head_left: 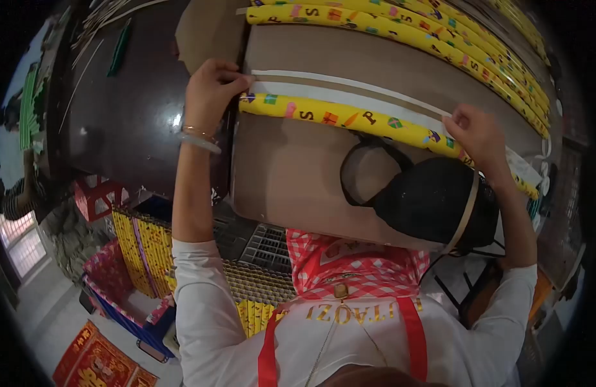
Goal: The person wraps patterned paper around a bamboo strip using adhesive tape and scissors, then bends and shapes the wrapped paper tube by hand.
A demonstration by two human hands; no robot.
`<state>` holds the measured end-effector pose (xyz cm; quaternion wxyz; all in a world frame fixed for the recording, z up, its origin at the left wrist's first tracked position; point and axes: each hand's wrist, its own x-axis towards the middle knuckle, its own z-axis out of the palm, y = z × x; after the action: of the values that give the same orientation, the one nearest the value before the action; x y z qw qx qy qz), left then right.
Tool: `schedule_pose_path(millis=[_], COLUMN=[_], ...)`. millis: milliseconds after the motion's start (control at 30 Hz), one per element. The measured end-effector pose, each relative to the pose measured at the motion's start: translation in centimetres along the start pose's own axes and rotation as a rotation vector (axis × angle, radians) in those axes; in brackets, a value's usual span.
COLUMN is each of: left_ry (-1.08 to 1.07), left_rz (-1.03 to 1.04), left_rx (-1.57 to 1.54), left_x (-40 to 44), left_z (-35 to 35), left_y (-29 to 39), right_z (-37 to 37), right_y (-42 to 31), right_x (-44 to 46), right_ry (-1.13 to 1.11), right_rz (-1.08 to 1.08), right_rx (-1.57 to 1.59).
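Note:
A yellow roll of printed wrapping paper (333, 118) lies across the table in front of me, its white edge (298, 89) unrolled on the far side. Along that white edge runs a long thin tan strip (349, 86). My left hand (214, 93), with bracelets at the wrist, pinches the strip's left end between thumb and fingers. At the right, my right hand (475, 137) is closed, thumb against fingers, at the strip's other end above the roll. What exactly lies between the right fingertips is too small to make out.
More yellow rolls (401, 35) lie along the far side. A black rounded object with a strap (433, 200) sits near my right forearm. To the left is a dark glossy table (117, 122). Below stand a blue crate (133, 322), stacked yellow rolls (143, 248) and a red stool (98, 197).

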<state>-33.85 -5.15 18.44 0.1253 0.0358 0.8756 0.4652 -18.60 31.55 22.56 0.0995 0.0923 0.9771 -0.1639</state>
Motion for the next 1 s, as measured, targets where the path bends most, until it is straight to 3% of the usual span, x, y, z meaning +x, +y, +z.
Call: schedule_pose_path(millis=[233,400,533,600,733,800,1000], left_ry=[0.076,0.078,0.127,0.156,0.137,0.107,0.04], left_rz=[0.014,0.037,0.05,0.063,0.05,0.043,0.001], left_rx=[0.126,0.03,0.046,0.098,0.053,0.084,0.069], left_x=[-0.4,0.0,-0.3,-0.5,0.2,0.3,0.8], left_z=[0.1,0.3,0.5,0.5,0.4,0.2,-0.2], left_y=[0.6,-0.6,-0.4,-0.3,-1.1,-1.0,-0.8], right_z=[-0.1,0.2,-0.4,-0.7,0.9,2.9,6.4], right_y=[1.4,2.0,0.2,-2.6,-8.3,-11.2,-15.8], right_x=[0.4,0.7,1.4,2.3,6.3,8.6,12.3], right_ry=[0.097,0.021,-0.029,-0.042,0.129,0.246,0.293], right_rz=[-0.108,-0.12,-0.147,-0.319,-0.915,-1.093,-1.196], right_rx=[-0.088,0.155,0.089,0.137,-0.042,-0.099,-0.21])
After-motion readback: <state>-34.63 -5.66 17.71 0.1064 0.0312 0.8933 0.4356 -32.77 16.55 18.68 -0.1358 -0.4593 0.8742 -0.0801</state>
